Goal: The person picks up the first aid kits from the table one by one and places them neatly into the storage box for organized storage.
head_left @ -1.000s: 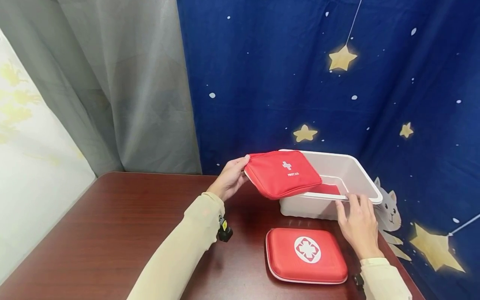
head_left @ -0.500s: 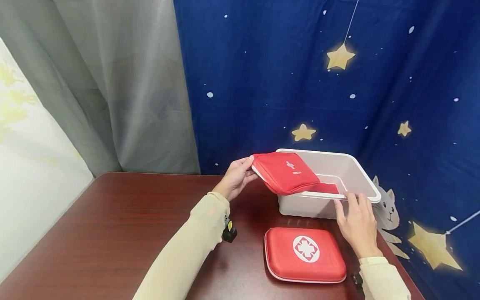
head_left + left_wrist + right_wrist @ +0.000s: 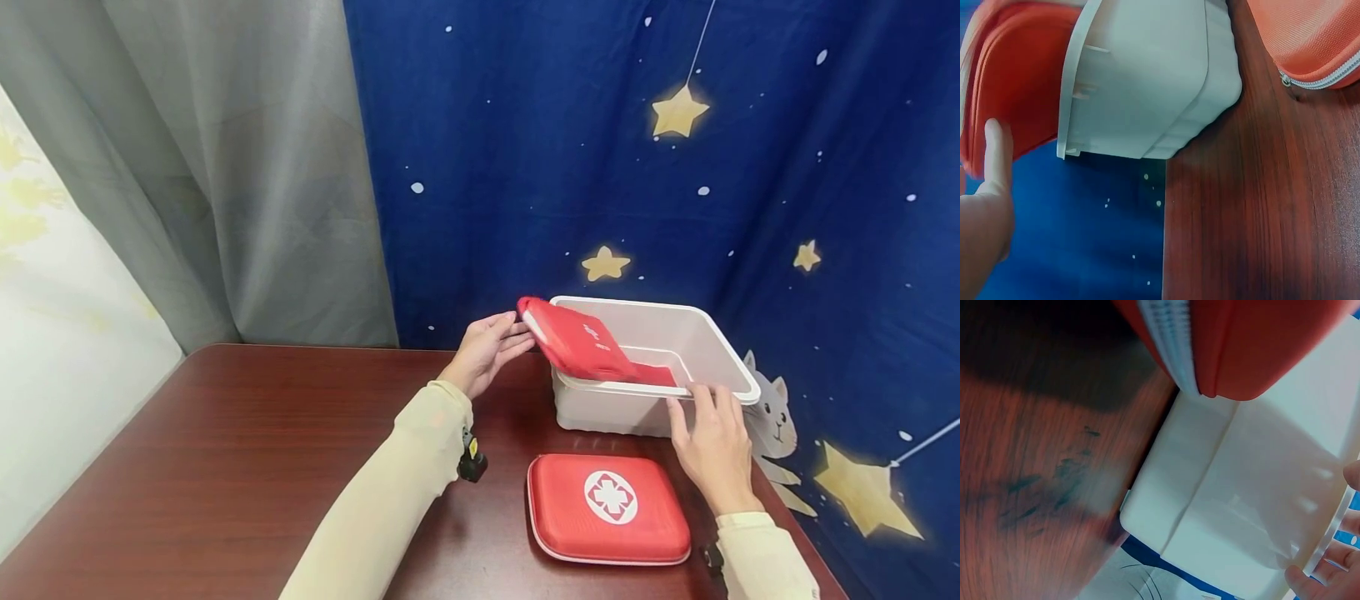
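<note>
A red soft first aid pouch (image 3: 581,340) with a white cross leans tilted over the left rim of a white plastic bin (image 3: 622,412), its right end inside. My left hand (image 3: 487,348) is at the pouch's raised left edge, fingers fairly straight. In the left wrist view the thumb (image 3: 997,153) lies extended across the blurred pouch (image 3: 1022,81). My right hand (image 3: 716,450) grips the bin's front rim near its right corner, thumb outside and fingers over the edge. Something flat and red (image 3: 656,375) shows on the bin's floor, partly hidden by the pouch.
A red hard-shell first aid case (image 3: 609,510) with a white round emblem lies on the brown wooden table (image 3: 262,467), in front of the bin. Behind the table hang a grey curtain (image 3: 285,167) and a blue star-patterned curtain (image 3: 510,167).
The pouch has shifted right and tipped further down into the bin, its left end raised. My left hand has followed rightward and its fingers have straightened. The right hand stays on the rim.
</note>
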{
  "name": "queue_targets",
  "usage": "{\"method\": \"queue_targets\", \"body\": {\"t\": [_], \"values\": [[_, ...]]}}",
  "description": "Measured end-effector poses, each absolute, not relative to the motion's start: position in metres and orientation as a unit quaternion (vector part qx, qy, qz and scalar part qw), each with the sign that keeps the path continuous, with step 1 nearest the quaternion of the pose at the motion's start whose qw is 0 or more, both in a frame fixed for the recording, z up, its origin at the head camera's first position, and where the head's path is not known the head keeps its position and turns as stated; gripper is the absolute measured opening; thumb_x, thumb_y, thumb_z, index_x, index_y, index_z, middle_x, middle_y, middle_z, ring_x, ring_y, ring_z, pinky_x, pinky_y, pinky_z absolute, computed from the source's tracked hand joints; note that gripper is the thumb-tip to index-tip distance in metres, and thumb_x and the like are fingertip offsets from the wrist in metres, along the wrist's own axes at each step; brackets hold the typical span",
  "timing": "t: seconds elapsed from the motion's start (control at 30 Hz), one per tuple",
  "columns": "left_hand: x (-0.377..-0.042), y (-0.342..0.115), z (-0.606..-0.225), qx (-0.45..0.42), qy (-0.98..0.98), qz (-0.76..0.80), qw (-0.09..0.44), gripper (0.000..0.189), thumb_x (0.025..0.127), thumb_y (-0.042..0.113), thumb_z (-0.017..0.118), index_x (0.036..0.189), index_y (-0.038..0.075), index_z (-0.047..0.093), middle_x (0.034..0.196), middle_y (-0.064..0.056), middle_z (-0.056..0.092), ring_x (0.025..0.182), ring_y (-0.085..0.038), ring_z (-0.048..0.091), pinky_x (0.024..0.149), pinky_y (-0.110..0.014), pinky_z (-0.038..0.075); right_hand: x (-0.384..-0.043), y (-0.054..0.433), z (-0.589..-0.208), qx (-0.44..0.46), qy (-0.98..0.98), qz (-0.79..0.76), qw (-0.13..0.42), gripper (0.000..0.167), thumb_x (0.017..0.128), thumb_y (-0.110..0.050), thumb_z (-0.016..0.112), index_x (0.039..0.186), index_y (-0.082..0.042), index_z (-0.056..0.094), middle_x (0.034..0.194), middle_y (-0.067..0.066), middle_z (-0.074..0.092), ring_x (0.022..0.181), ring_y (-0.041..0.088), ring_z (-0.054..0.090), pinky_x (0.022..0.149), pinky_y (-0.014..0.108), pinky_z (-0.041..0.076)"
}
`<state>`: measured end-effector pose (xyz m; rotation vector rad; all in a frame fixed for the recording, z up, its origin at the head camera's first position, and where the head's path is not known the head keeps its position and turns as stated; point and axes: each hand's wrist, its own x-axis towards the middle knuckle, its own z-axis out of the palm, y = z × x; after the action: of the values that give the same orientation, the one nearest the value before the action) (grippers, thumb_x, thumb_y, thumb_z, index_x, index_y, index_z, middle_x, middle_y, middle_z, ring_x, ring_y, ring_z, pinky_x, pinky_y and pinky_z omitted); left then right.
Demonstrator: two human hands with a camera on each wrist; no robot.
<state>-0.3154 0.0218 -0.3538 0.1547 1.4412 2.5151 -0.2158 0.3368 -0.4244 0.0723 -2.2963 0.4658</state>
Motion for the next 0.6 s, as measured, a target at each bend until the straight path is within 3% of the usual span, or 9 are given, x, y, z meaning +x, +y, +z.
{"method": "queue_targets", "body": {"t": [0.17, 0.6], "values": [[-0.312, 0.016, -0.358, 0.041, 0.485, 0.864, 0.130, 0.050, 0.106, 0.015, 0.049, 0.150, -0.002, 0.034, 0.139, -0.026, 0.054, 0.122, -0.036, 0.059, 0.097, -0.038, 0.050, -0.217, 0.337, -0.424, 0.028, -0.903, 0.183, 0.388, 0.036, 0.091, -0.016, 0.069, 0.118, 0.005, 0.060, 0.112, 0.026, 0.053, 0.106, 0.043, 0.049, 0.085, 0.065, 0.045], [-0.306, 0.005, -0.373, 0.066, 0.524, 0.840, 0.124, 0.053, 0.101, 0.021, 0.059, 0.146, -0.002, 0.042, 0.132, -0.023, 0.061, 0.120, -0.036, 0.061, 0.095, -0.038, 0.052, -0.216, 0.336, -0.425, 0.027, -0.903, 0.188, 0.386, 0.035, 0.091, -0.016, 0.068, 0.118, 0.004, 0.059, 0.113, 0.025, 0.053, 0.108, 0.043, 0.048, 0.085, 0.066, 0.044]]}}
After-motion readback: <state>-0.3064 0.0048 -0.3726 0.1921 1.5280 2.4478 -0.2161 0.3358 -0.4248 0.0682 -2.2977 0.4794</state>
